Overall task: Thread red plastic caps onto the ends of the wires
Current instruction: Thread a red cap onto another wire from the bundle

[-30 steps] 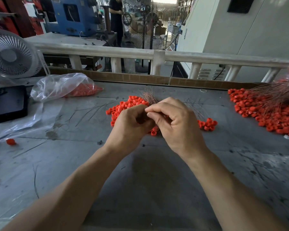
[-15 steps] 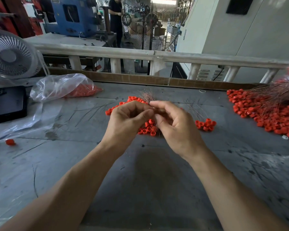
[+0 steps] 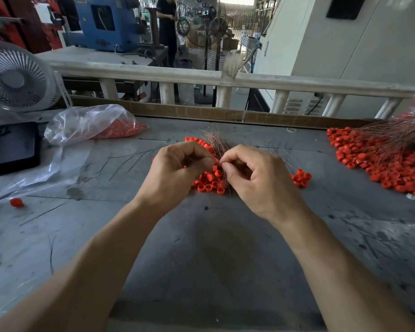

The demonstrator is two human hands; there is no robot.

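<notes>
Caps: a pile of red plastic caps (image 3: pixel 210 182) lies on the grey table (image 3: pixel 201 259) right under your two hands; a smaller cluster (image 3: pixel 301 178) sits just to the right.
Wires: a bundle of thin copper-coloured wires (image 3: pixel 215 142) fans up between your hands.
Left hand: your left hand (image 3: pixel 175 171) is curled, thumb and forefinger pinched together beside the bundle; what they pinch is too small to tell.
Right hand: your right hand (image 3: pixel 256 178) is curled, fingertips pinching the wires.
Far right: a big heap of capped wires (image 3: pixel 388 161).
Left side: a plastic bag of caps (image 3: pixel 91 123), a fan (image 3: pixel 15 77), one stray cap (image 3: pixel 16 202).
</notes>
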